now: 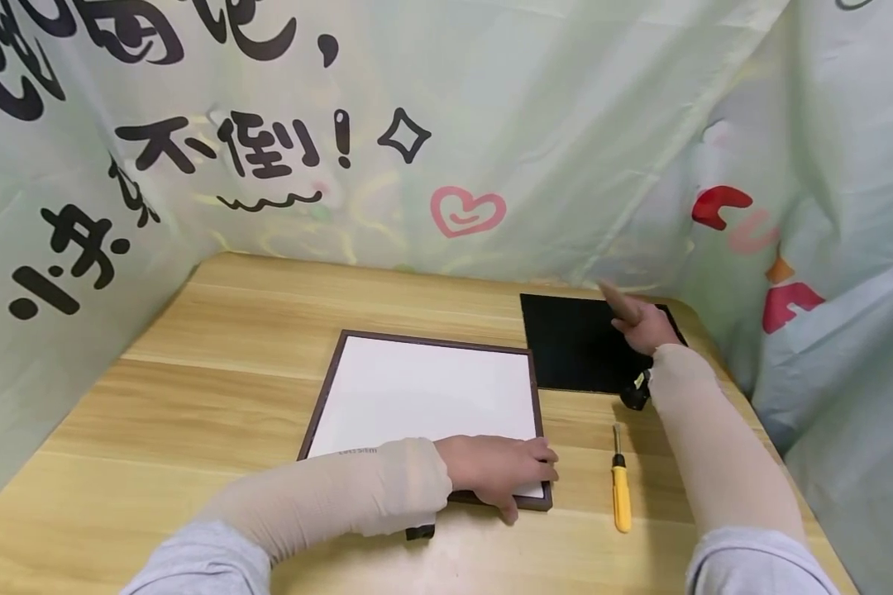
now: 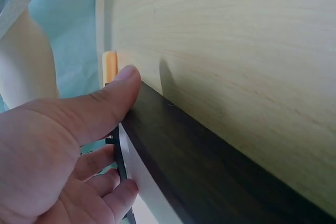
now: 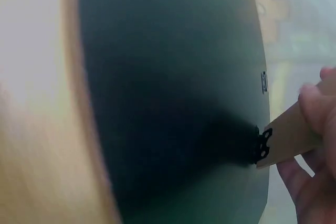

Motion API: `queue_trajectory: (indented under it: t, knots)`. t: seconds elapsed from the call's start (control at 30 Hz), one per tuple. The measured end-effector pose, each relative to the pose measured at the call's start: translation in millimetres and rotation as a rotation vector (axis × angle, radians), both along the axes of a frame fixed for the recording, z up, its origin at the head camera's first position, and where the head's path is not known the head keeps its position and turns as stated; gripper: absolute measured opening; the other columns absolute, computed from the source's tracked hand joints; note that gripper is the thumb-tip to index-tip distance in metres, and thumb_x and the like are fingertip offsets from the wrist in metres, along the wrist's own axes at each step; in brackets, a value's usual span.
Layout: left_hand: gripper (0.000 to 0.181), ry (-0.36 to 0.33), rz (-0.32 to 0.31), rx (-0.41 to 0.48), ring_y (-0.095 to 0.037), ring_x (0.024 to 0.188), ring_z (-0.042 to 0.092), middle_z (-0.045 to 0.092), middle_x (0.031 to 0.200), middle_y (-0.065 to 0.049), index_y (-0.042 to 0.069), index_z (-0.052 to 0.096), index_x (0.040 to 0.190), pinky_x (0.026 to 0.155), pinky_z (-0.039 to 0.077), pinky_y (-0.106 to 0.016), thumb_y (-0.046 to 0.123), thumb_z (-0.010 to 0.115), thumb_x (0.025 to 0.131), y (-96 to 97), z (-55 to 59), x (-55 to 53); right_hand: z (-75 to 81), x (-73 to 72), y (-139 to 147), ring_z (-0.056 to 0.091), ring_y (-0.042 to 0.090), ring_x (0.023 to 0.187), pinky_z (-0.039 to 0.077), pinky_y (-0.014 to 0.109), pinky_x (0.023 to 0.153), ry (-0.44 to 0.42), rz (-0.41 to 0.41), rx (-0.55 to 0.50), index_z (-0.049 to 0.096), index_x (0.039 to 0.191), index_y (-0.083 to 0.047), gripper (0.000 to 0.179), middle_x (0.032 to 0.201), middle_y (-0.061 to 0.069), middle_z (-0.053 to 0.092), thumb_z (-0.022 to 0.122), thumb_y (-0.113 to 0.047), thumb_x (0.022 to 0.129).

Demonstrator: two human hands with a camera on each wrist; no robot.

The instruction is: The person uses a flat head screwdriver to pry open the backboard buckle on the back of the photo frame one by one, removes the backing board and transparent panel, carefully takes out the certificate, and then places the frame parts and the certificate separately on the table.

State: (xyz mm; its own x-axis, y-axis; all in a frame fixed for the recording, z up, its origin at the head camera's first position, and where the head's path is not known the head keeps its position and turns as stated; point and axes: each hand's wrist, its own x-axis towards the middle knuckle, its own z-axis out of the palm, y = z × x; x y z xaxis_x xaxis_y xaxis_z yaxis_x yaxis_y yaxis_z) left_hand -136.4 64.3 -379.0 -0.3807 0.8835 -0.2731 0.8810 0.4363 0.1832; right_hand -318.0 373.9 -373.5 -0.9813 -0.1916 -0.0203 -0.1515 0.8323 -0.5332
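Note:
A picture frame with a dark brown border and white face lies flat on the table. At its near right corner, my left hand grips it, the thumb against the near side and the fingers over the right side. Behind and to the right lies a black backing board. Over the board my right hand holds a flat brown stand leg tilted up. A small black hinge sits at the leg's lower end, against the board.
A screwdriver with a yellow handle lies on the wooden table, right of the frame. Printed cloth hangs behind the table and along both sides. A small metal fitting shows at the board's edge.

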Motion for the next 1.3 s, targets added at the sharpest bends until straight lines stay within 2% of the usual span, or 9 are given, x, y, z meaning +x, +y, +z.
queue_trajectory:
  t: [0.17,0.3,0.4,0.5,0.67,0.77,0.83,1.03,1.3]
  knots:
    - [0.071,0.015,0.016,0.028,-0.008,0.138,0.029,0.033,0.152,0.003,0.019,0.048,0.141,0.104,0.030,-0.015,0.038,0.079,0.080,-0.6,-4.3,2.4,-6.8,-2.5,-6.7,0.043,0.049,0.119,0.041,0.059,0.090,-0.015,0.068,0.133,0.045,0.134,0.002,0.050,0.131,0.032,0.046,0.062,0.006,0.088]
    - [0.066,0.040,0.014,0.059,-0.007,0.134,0.036,0.035,0.151,-0.002,0.015,0.048,0.139,0.100,0.035,-0.015,0.039,0.075,0.084,-8.2,-6.2,6.4,-8.2,2.7,-13.0,0.056,0.037,0.080,0.045,0.043,0.059,-0.115,0.096,0.199,0.043,0.140,0.001,0.060,0.142,0.036,0.034,0.050,0.017,0.083]
    - [0.062,0.041,0.001,0.090,-0.009,0.132,0.041,0.039,0.149,-0.004,0.013,0.049,0.138,0.101,0.035,-0.017,0.038,0.072,0.087,-20.6,-3.4,7.5,-7.1,6.9,-19.1,0.038,0.019,0.050,0.035,0.034,0.047,-0.179,0.097,0.204,0.036,0.146,0.001,0.066,0.147,0.036,0.025,0.042,0.016,0.082]
    - [0.059,0.008,0.031,0.127,-0.011,0.130,0.044,0.043,0.146,-0.004,0.012,0.050,0.139,0.104,0.034,-0.020,0.038,0.069,0.089,-37.9,-0.2,4.0,-6.7,11.4,-23.8,0.029,0.015,0.046,0.034,0.033,0.048,-0.208,0.088,0.210,0.030,0.150,0.001,0.068,0.149,0.036,0.023,0.041,0.013,0.083]
    - [0.058,-0.098,0.278,0.219,-0.019,0.133,0.042,0.042,0.148,-0.006,0.011,0.052,0.139,0.109,0.031,-0.031,0.036,0.070,0.089,-85.1,-2.4,-12.9,-4.1,27.1,-34.2,0.055,0.040,0.086,0.039,0.040,0.059,-0.147,0.115,0.321,0.028,0.150,0.001,0.070,0.149,0.035,0.021,0.045,0.010,0.083]
    - [0.059,-0.124,0.457,0.293,-0.027,0.134,0.040,0.039,0.149,-0.012,0.009,0.051,0.138,0.110,0.030,-0.040,0.032,0.071,0.088,-125.6,-8.0,-25.2,0.7,43.1,-43.1,0.032,0.054,0.127,0.045,0.053,0.081,-0.014,0.143,0.426,0.028,0.150,0.000,0.073,0.150,0.036,0.019,0.051,0.008,0.082]
    - [0.057,-0.107,0.539,0.359,-0.033,0.133,0.040,0.039,0.147,-0.018,0.006,0.052,0.136,0.110,0.030,-0.045,0.029,0.072,0.088,-154.9,-14.0,-30.9,3.4,55.4,-50.1,0.026,0.055,0.131,0.038,0.062,0.095,0.104,0.159,0.479,0.029,0.150,-0.002,0.074,0.149,0.036,0.021,0.055,0.006,0.081]
    - [0.066,-0.038,0.661,0.424,-0.043,0.136,0.029,0.028,0.149,-0.029,-0.001,0.047,0.138,0.108,0.027,-0.056,0.032,0.073,0.087,-215.6,-30.9,-29.1,5.6,90.1,-73.7,0.023,0.050,0.136,0.012,0.066,0.108,0.386,0.185,0.549,0.033,0.150,-0.010,0.069,0.150,0.031,0.025,0.056,-0.004,0.085]
    - [0.092,-0.155,0.701,0.409,-0.049,0.141,-0.006,-0.004,0.155,-0.032,-0.004,0.026,0.150,0.108,0.013,-0.065,0.050,0.068,0.087,-229.6,-43.1,-12.1,-7.1,128.0,-111.3,0.011,0.048,0.142,-0.002,0.068,0.108,0.507,0.205,0.350,0.030,0.153,-0.019,0.068,0.156,0.027,0.017,0.056,-0.040,0.094]
